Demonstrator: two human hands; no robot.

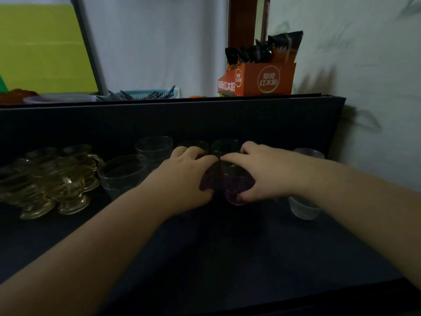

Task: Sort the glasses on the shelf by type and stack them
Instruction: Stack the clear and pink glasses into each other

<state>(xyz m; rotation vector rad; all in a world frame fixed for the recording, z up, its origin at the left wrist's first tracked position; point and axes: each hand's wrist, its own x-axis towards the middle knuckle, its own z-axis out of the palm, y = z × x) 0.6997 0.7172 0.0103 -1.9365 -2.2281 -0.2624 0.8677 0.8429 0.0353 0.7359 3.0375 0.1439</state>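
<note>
Glasses of purple tint sit under both my hands near the middle of the dark shelf [227, 247]. My left hand [182, 176] curls over the left purple glass [206, 181], fingers across its top and thumb at its front side, gripping it. My right hand [262, 172] wraps the right purple glass [237, 190] the same way, fingers over the rim, thumb low on its near wall. The two purple glasses stand touching or just beside each other; I cannot tell which.

Just behind my fingers, toward the shelf's back wall, stand two dark glasses [224, 147], side by side. To their left are two clear tumblers [124, 173], one nearer me, one further back. Toward the shelf's left edge a cluster of amber handled cups [57, 179] is packed together. By the right edge, a frosted glass [304, 208] shows under my right forearm, with another pale glass [311, 153] behind it.

On the ledge above the shelf's back wall sit an orange box of sachets [257, 80], a blue basket [145, 94] and a pale plate [59, 98].
</note>
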